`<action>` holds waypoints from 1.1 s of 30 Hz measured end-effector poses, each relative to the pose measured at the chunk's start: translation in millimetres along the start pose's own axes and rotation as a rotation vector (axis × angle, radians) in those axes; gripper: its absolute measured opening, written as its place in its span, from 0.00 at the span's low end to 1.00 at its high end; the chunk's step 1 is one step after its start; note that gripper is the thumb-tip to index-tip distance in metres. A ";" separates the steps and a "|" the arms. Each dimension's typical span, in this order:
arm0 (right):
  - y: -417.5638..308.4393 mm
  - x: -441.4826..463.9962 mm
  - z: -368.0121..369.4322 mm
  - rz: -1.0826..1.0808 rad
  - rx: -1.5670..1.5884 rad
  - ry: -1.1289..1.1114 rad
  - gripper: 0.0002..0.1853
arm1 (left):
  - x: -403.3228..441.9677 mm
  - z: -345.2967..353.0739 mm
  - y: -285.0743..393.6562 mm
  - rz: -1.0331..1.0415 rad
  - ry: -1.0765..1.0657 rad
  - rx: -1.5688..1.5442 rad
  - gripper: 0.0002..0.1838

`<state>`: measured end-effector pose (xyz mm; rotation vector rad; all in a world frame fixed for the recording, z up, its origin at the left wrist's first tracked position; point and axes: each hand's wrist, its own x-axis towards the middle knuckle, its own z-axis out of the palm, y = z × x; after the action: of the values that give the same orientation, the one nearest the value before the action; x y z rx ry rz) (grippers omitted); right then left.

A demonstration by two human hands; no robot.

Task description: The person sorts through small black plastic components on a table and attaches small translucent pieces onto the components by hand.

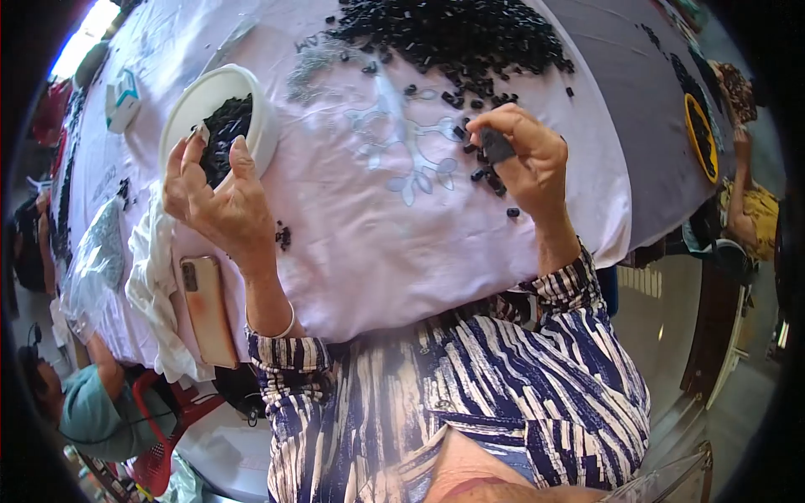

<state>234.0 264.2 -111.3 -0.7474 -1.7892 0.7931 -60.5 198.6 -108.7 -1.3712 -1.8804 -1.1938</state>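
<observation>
My left hand [220,197] is over the near rim of a white bowl [267,126], palm up with its fingers apart and curled, and something pale shows at a fingertip. Small black pieces [226,138] partly fill the bowl. My right hand [532,159], raised above the cloth, has its fingers closed round a dark object [496,146]; its exact shape is partly hidden by the fingers. Loose black pieces [486,178] lie just beside and below that hand, trailing down from a large black pile [453,33] at the top of the table.
A phone [207,310] lies near the table's left edge beside a crumpled white cloth [151,281] and a clear plastic bag [99,260]. A small white box [123,101] stands upper left. Co-workers sit at left [96,402] and right [755,218], the right one near a yellow bowl [713,151].
</observation>
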 end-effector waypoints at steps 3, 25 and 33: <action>0.1 -2.9 -17.2 0.111 -0.010 -0.008 0.13 | -7.8 -4.9 22.8 0.054 -0.030 -0.135 0.16; -15.9 -21.3 -19.2 -0.114 -0.839 -0.487 0.19 | -82.8 -16.6 94.4 -0.222 -1.106 -1.193 0.08; -5.8 -15.8 -16.8 -0.175 -0.767 -0.454 0.19 | -75.4 -20.8 94.1 -0.317 -1.146 -1.206 0.07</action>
<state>254.0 251.3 -110.5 -0.9177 -2.5767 0.1294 52.0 154.0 -126.9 -2.9446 -2.0974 -2.1686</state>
